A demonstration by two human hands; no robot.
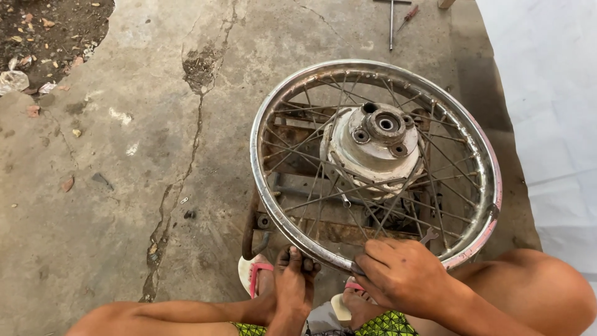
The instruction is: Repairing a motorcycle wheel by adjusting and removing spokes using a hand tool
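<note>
Bare knees and patterned green shorts (385, 325) frame the bottom of the view, where a person squats over a spoked motorcycle wheel (375, 163) on a cracked concrete floor (124, 186). Left hand (293, 281) curls its fingers over the near edge of the chrome rim (273, 214), gripping it from below the wheel. Right hand (403, 275) is closed at the rim just beside it, fingers pinched around a spoke end where the wires meet the metal; whether it holds a small tool cannot be told. A wrench head (429, 236) shows between the spokes, just above that hand. Tilted toward the camera, the wheel rests on a rusty metal frame (311, 180), its pale drum hub (373, 146) facing up at the centre. The far right stretch of the rim carries a pinkish tint. Feet in pink-strapped sandals (256, 274) sit beneath the near rim. A long T-handled tool (391, 22) and a small screwdriver (409, 15) lie well apart at the top of the view, with bare soil and dry leaves (50, 31) at upper left and a white sheet (547, 112) at right
</note>
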